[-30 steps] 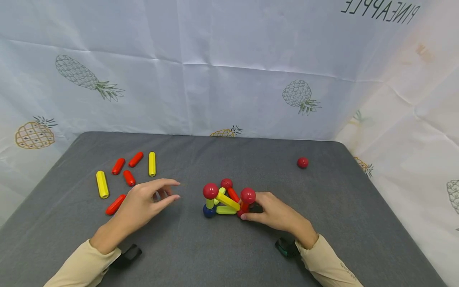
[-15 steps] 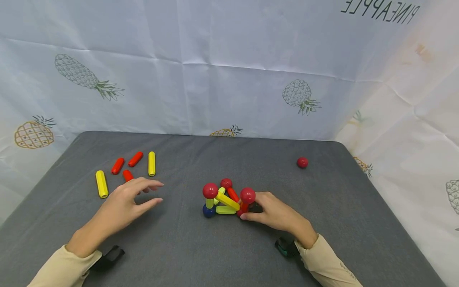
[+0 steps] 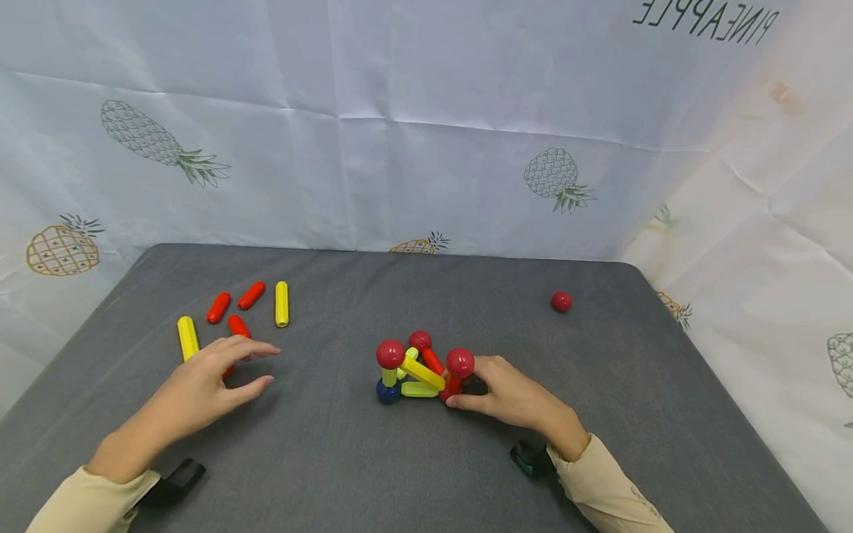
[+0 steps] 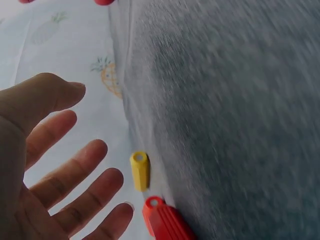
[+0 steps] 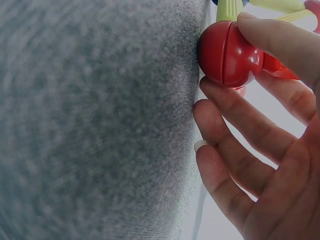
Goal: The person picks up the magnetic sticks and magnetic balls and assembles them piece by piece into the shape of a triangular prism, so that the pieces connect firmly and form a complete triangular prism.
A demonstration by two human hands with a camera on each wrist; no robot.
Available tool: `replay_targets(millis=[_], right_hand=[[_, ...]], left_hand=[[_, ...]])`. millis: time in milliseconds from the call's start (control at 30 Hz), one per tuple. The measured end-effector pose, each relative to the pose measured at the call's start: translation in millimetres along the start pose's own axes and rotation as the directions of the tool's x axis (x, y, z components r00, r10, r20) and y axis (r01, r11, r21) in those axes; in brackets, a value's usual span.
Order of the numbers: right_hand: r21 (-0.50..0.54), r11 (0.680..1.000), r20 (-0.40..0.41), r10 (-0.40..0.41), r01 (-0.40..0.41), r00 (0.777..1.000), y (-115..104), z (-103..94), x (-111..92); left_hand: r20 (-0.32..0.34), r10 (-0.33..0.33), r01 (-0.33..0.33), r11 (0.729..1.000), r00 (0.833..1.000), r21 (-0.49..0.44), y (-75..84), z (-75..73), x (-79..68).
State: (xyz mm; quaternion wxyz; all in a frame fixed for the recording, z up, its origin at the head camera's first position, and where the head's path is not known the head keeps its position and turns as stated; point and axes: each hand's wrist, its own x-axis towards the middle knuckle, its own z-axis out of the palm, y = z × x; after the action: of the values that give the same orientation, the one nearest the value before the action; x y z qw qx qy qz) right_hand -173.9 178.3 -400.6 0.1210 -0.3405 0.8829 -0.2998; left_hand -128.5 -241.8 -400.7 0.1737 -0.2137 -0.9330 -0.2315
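With the right hand [image 3: 508, 392], grips the ball-and-rod model [image 3: 423, 374] near the middle of the worktop [image 3: 373, 459], thumb and fingers [image 5: 250, 117] clamped on a low red ball [image 5: 220, 55] at the model's right corner. Directly above that corner, an upper red ball [image 3: 460, 363]. At the opposite corner, a blue ball [image 3: 388, 392] resting low, with a short lime rod [image 3: 389, 377] upright on it and a left red ball [image 3: 390, 354] on top. At the back, a rear red ball [image 3: 420, 340] joined to a slanting red rod [image 3: 433, 360].

Holds the left hand [image 3: 203, 381] near the loose rods, thumb and fingers [image 4: 75, 167] apart, partly covering a yellow rod [image 3: 188, 337] and a red rod [image 3: 229, 371] in the head view; cannot tell whether touching either. Just beyond, three more red rods [image 3: 238, 326] and a second yellow rod [image 3: 282, 305]. Well apart, towards the far right edge, a lone red ball [image 3: 561, 301]. Behind the worktop, a white pineapple-print curtain [image 3: 426, 59].
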Motion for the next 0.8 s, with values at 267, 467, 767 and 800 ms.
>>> replay_targets(millis=[267,467,767,800], right_hand=[[0.005,1.0,0.001,0.001,-0.001,1.0,0,-0.3,0],[0.004,1.0,0.001,-0.001,0.001,1.0,0,-0.2,0],[-0.008,1.0,0.002,0.003,-0.003,1.0,0,0.3,0],[-0.009,1.0,0.002,0.003,-0.003,1.0,0,0.4,0]], left_hand=[[0.076,-0.082,0.078,0.995,0.994,0.064,-11.2,-8.3,-4.2],[0.121,-0.134,0.123,0.988,0.984,0.091,-21.0,-13.2,-7.2],[0.265,-0.223,0.197,0.973,0.938,0.12,-30.7,-14.3,-9.9],[0.274,-0.224,0.198,0.973,0.935,0.119,-31.9,-14.0,-10.1]])
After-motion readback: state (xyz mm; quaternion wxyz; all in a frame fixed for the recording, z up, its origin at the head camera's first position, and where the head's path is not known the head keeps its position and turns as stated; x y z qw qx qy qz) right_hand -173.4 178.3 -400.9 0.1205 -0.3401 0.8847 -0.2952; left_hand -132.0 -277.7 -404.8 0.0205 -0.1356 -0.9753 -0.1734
